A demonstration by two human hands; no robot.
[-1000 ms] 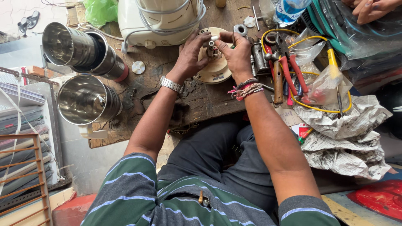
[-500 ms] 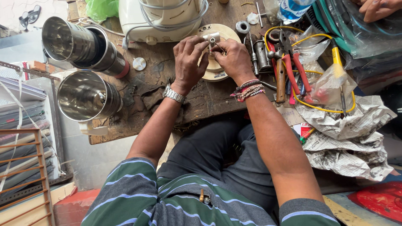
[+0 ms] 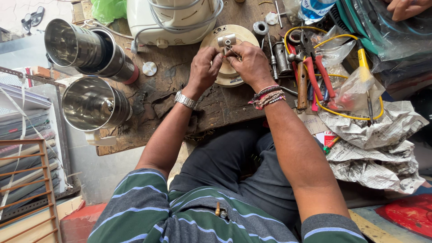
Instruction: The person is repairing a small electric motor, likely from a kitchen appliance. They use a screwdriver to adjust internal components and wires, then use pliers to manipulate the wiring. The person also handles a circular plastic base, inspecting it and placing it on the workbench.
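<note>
Material: cream plastic and bright metal, a round mixer base plate point(image 3: 234, 67) lying flat on the worn wooden counter point(image 3: 180, 85), with a small metal coupler point(image 3: 226, 40) standing up at its far side.
Landmark: the mixer base plate; all places below are told from it.
Left hand point(image 3: 203, 67): over the plate's left edge, fingers bent together near the coupler; whether they pinch a small part I cannot tell.
Right hand point(image 3: 249, 62): over the plate's right half, fingers closed on a thin metal tool point(image 3: 232, 50) whose tip points at the coupler.
Progress: judging by the scene, the work looks midway. The plate is off its machine and the coupler is being worked on; the white mixer body point(image 3: 173, 20) just beyond the plate, to its left, stands apart, so refitting appears left to do.
Look of the plate: disc-shaped, pale, scuffed, largely hidden by both hands.
Left of the plate: two steel jars point(image 3: 92, 74) on their sides, well apart from it.
Right of the plate: red-handled pliers point(image 3: 317, 74) and a yellow wire point(image 3: 348, 114), near; crumpled newspaper point(image 3: 378, 144) farther off.
</note>
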